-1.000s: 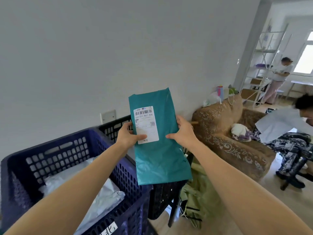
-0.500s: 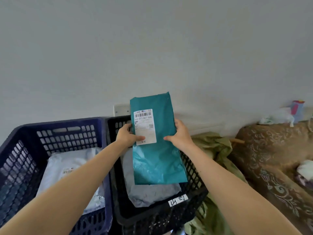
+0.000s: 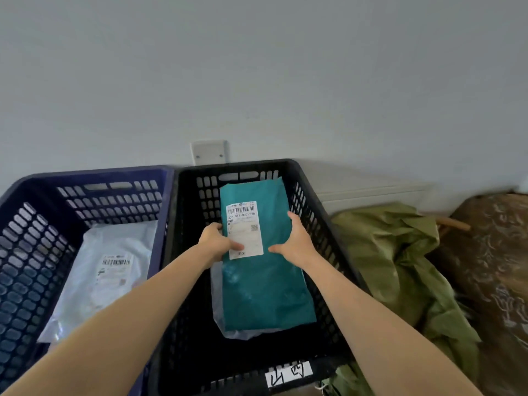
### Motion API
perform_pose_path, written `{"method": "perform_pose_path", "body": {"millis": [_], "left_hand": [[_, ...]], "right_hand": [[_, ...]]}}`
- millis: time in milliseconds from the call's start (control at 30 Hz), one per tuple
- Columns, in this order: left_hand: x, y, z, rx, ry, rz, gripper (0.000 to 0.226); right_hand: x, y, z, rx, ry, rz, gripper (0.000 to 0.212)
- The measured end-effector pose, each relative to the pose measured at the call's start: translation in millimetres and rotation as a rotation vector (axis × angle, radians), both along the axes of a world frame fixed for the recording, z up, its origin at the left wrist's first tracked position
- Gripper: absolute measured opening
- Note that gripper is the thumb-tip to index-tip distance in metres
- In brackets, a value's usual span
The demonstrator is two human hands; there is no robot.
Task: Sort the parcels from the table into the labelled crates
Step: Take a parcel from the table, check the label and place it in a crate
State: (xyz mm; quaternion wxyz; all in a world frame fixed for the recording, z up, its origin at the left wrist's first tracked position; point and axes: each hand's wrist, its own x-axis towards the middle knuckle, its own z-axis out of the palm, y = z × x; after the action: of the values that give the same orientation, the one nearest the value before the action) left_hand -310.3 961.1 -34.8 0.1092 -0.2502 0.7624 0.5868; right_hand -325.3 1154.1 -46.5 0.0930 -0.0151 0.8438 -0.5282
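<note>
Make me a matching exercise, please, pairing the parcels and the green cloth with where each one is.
Things:
1 teal parcel
2 white parcel
3 grey parcel
4 green cloth

Places:
a in the blue crate
b right of the black crate, outside it
c gripped by the left hand and the right hand
d under the teal parcel

Pairs: 1-c, 2-a, 3-d, 4-b.

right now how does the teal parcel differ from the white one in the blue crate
The teal parcel is in the black crate; the white parcel lies in the blue crate. The left hand and right hand grip the teal parcel; the white parcel lies unheld. Both carry a barcode label facing up.
</note>
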Motion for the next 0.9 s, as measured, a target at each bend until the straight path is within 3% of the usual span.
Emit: {"method": "perform_pose_path", "body": {"millis": [167,367,600,900], "left_hand": [[-17.6,8.7,-31.9,0.098,-0.101,0.036,0.054],[-37.9,18.3,-66.7,0.150,-0.130,0.081,0.048],[-52.3,19.4,-108.4,0.005,-0.159,0.035,0.075],[-57.6,25.0,-133.3,-0.043,-0.132,0.033,0.077]], "right_hand": [[-15.4,3.1,-33.1,0.078,-0.093,-0.013,0.108],[-35.4,4.1,-62.4,0.134,-0.166,-0.029,0.110],[-50.8,-2.3,-94.5,0.163,-0.262,-0.058,0.107],[-65.6,-4.7,-116.6,0.210,-0.302,-0.051,0.097]]}}
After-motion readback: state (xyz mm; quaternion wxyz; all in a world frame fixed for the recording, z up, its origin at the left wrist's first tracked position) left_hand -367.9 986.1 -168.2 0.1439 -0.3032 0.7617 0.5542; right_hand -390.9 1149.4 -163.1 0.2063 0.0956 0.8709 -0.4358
